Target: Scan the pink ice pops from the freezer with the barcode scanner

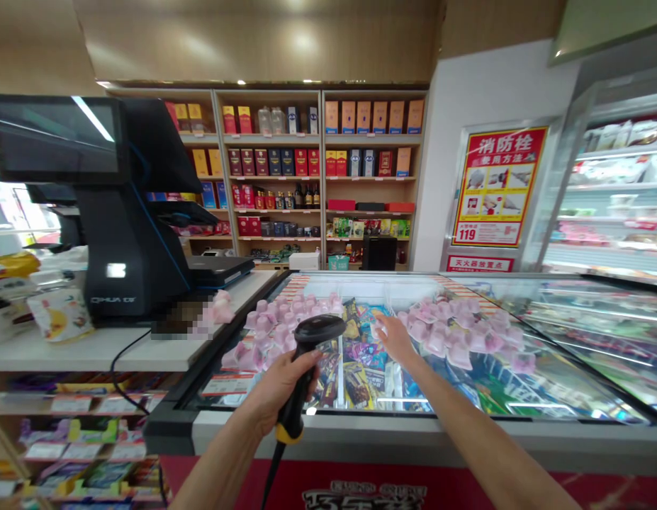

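Left grip: My left grip (285, 382) is wrapped round the handle of a black scanner (320, 327), its head raised above the near half of the freezer (371, 427).
Right grip: My right grip (396, 336) reaches over the glass top, a small pale piece (376, 329) at its fingertips; I cannot tell whether it is pinched or merely touched.
Left cups: Pink cups (283, 319) lie loose on the glass, left of and beyond the scanner.
Right cups: More pink cups (458, 329) lie on the glass, right of my right grip.
Gap: Between the two spreads, packets (363, 354) show under the glass.
Progress: With the cups parted this way, I judge the handling under way; which spread is done and which is left, I cannot tell.
Bench: On the left, the bench (57, 358) carries a till (147, 234) and a pink item (222, 309) by its right edge.
Far wall: Shelves (322, 163) hold boxes and bottles.
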`<act>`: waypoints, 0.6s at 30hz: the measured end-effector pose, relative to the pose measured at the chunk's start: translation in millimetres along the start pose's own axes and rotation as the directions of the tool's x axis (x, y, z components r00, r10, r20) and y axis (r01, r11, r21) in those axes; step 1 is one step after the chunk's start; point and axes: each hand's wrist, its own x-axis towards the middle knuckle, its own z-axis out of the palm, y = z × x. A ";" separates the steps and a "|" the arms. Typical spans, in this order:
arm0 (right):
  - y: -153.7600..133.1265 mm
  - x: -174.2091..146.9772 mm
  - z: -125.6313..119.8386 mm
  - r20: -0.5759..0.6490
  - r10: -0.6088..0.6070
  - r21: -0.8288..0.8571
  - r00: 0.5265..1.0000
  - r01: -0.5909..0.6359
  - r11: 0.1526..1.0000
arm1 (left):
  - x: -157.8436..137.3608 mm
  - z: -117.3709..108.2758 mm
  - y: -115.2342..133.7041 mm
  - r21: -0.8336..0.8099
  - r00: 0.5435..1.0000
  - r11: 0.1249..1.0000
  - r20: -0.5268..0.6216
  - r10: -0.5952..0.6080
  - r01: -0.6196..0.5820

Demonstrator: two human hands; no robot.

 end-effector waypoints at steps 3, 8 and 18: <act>4.5 -1.9 2.0 0.014 -0.018 -0.213 1.000 0.020 0.977 | -0.6 -6.2 0.3 -0.001 1.000 1.000 -0.022 0.002 -0.002; 8.7 -5.2 -4.5 -0.038 0.061 -0.339 0.997 -0.070 0.938 | -8.0 -19.2 5.5 -0.001 0.997 1.000 -0.081 -0.020 0.019; -96.1 13.7 53.3 0.079 -0.132 0.043 0.988 0.129 0.991 | -22.3 -38.4 7.4 -0.054 0.978 0.999 -0.206 -0.015 0.004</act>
